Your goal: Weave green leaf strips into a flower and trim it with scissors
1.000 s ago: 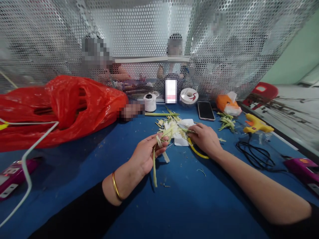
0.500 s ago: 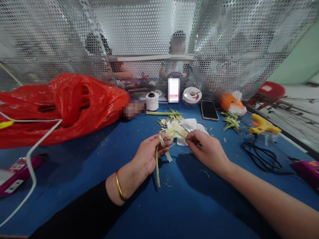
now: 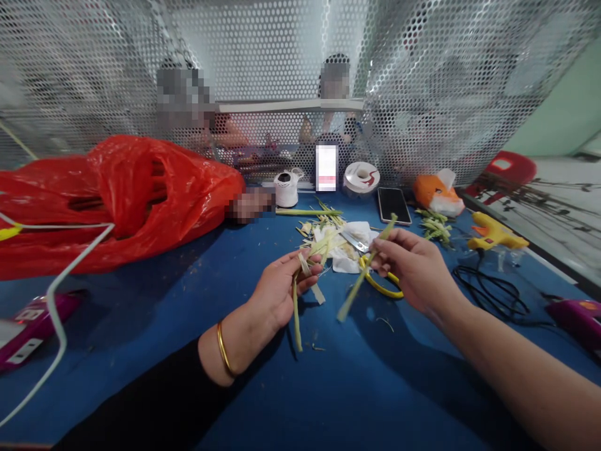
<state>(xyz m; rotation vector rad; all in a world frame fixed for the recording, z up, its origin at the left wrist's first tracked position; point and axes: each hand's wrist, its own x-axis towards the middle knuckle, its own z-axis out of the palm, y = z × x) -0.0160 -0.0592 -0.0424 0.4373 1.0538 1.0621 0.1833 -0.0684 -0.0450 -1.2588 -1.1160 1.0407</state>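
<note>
My left hand (image 3: 286, 285) is closed around a small bundle of pale green plant strips (image 3: 297, 313), one long piece hanging below the palm and others poking out past the fingertips. Between thumb and fingers, my right hand (image 3: 406, 263) pinches a single green plant strip (image 3: 354, 294), held at a slant above the table. Below that hand lie scissors with yellow handles (image 3: 387, 289), their blades resting on white tissue (image 3: 346, 261). A heap of cut strips and trimmings (image 3: 323, 235) spreads beside the tissue, just beyond my left hand.
A red plastic bag (image 3: 164, 207) fills the left. Along the back stand a white thread spool (image 3: 286, 191), a lit phone (image 3: 327, 168) and a ribbon roll (image 3: 360, 178). A dark phone (image 3: 394, 205), tissue pack (image 3: 436, 195) and yellow glue gun (image 3: 498, 232) with black cord (image 3: 493, 294) are right.
My right hand has moved right, away from the left-hand bundle, with a green strip in its fingers. The yellow scissor handles now show beneath it. My left hand has stayed nearly still.
</note>
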